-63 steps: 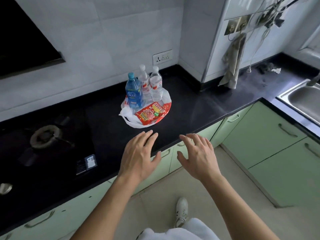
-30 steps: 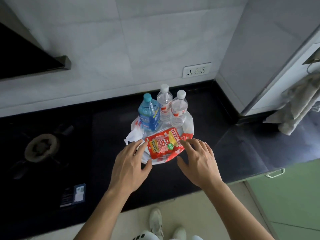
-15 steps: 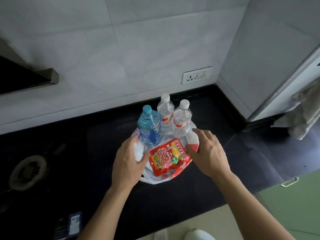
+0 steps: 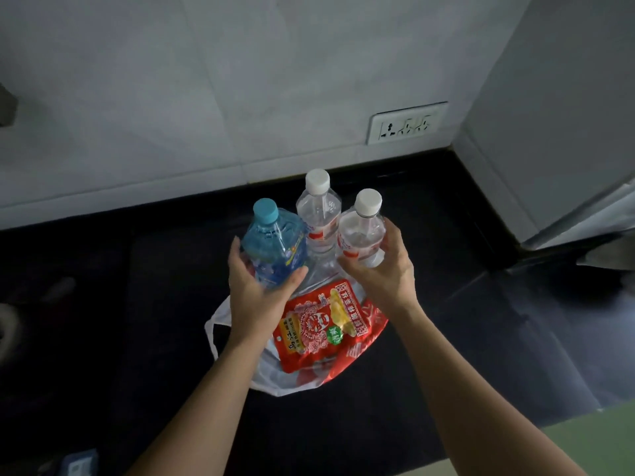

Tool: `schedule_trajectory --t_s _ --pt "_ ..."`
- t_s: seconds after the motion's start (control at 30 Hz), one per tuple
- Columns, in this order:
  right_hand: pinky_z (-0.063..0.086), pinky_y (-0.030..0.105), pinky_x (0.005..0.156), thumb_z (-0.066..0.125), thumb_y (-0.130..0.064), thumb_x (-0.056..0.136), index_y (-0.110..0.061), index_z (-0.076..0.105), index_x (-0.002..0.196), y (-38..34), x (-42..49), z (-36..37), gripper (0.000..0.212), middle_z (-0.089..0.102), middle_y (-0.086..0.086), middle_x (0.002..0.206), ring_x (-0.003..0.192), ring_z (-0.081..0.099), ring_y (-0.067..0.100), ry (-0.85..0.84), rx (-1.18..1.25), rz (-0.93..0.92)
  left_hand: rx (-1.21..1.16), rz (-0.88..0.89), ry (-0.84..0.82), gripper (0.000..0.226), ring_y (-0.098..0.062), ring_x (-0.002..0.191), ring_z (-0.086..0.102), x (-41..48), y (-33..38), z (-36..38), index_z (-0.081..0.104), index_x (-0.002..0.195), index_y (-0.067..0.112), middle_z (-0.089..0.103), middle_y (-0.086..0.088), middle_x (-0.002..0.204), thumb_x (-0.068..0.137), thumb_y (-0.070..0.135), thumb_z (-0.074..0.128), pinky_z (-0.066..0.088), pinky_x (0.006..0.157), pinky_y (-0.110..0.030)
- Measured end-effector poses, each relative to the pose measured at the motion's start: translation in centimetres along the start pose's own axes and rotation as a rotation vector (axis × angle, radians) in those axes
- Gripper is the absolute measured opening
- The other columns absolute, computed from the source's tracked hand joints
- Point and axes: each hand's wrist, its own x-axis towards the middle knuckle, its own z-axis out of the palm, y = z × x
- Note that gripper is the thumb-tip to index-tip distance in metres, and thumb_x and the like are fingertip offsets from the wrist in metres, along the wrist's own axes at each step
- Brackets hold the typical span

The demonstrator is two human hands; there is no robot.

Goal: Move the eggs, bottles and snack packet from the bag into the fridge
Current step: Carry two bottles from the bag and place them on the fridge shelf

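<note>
A white and red plastic bag [image 4: 292, 383] lies open on the black counter. A blue bottle [image 4: 275, 242] with a teal cap stands in it, and my left hand [image 4: 257, 293] is wrapped around its lower part. My right hand [image 4: 385, 273] grips a clear bottle [image 4: 360, 235] with a white cap. A second clear bottle [image 4: 318, 214] stands behind, between the two. A red snack packet [image 4: 319, 324] lies flat at the front of the bag. No eggs are visible.
A white tiled wall with a socket plate [image 4: 407, 123] rises behind the bag. A grey wall corner [image 4: 549, 132] juts out at the right. The black counter [image 4: 481, 338] spreads to both sides; green cabinet fronts [image 4: 591, 441] show at bottom right.
I have come closer to the counter. Both hands moved forward past the snack packet and closed on bottles: the left on the blue one, the right on the clear one.
</note>
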Motion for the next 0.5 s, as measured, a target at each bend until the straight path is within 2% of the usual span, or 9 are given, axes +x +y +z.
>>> schedule_trajectory --t_s 0.07,0.13,0.2,0.3,0.37,0.43,0.5 --pt "0.055 0.022 0.09 0.091 -0.03 0.071 -0.033 0.042 0.144 0.5 1.0 -0.2 0.087 0.062 -0.012 0.129 0.115 0.062 0.003 -0.084 0.041 -0.003 -0.037 0.012 0.028 0.114 -0.007 0.129 0.052 0.6 -0.2 0.9 0.025 0.15 0.027 0.048 0.005 0.145 0.06 0.04 0.093 0.046 0.109 -0.041" --pt "0.059 0.033 0.091 0.093 -0.027 0.068 -0.03 0.047 0.138 0.9 2.1 -0.3 0.084 0.067 -0.009 0.122 0.11 0.067 0.005 -0.152 0.062 0.028 -0.066 0.02 0.053 0.098 -0.002 0.121 0.057 1.1 -0.5 1.6 0.035 0.144 0.024 0.054 0.007 0.137 0.064 0.025 0.092 0.05 0.104 -0.036" --pt "0.059 0.04 0.093 0.094 -0.024 0.066 -0.029 0.051 0.131 1.1 2.9 -0.3 0.079 0.069 -0.007 0.117 0.107 0.069 0.007 -0.198 0.076 0.042 -0.092 0.014 0.083 0.089 -0.001 0.115 0.061 1.6 -0.7 1.9 0.041 0.137 0.024 0.059 0.008 0.13 0.064 0.022 0.092 0.053 0.099 -0.032" --pt "0.06 0.036 0.09 0.094 -0.021 0.065 -0.029 0.052 0.125 1.5 3.6 0.1 0.074 0.069 -0.007 0.114 0.103 0.069 0.005 -0.226 0.095 0.029 -0.096 0.022 0.113 0.085 0.005 0.11 0.061 1.9 -1.0 2.2 0.042 0.129 0.031 0.059 0.012 0.125 0.062 0.02 0.093 0.053 0.088 -0.017" --pt "0.06 0.04 0.09 0.095 -0.025 0.063 -0.027 0.055 0.124 1.8 3.7 0.4 0.073 0.071 -0.005 0.113 0.103 0.07 0.008 -0.217 0.122 0.023 -0.082 0.027 0.123 0.086 0.012 0.107 0.059 2.0 -1.1 2.4 0.041 0.128 0.035 0.058 0.015 0.122 0.062 0.016 0.093 0.05 0.082 -0.008" --pt "0.06 0.044 0.09 0.095 -0.033 0.06 -0.024 0.058 0.124 2.1 3.8 0.7 0.074 0.072 -0.004 0.113 0.104 0.071 0.011 -0.203 0.13 0.02 -0.046 0.032 0.134 0.086 0.015 0.104 0.058 2.2 -1.1 2.3 0.041 0.127 0.036 0.058 0.018 0.118 0.062 0.016 0.093 0.048 0.08 -0.005" --pt "0.06 0.045 0.091 0.095 -0.033 0.061 -0.023 0.059 0.124 2.2 3.8 0.9 0.074 0.072 -0.004 0.113 0.105 0.071 0.011 -0.184 0.135 0.019 -0.005 0.032 0.14 0.084 0.011 0.104 0.059 2.5 -1.0 2.0 0.043 0.126 0.035 0.06 0.019 0.116 0.062 0.017 0.093 0.049 0.084 -0.01"
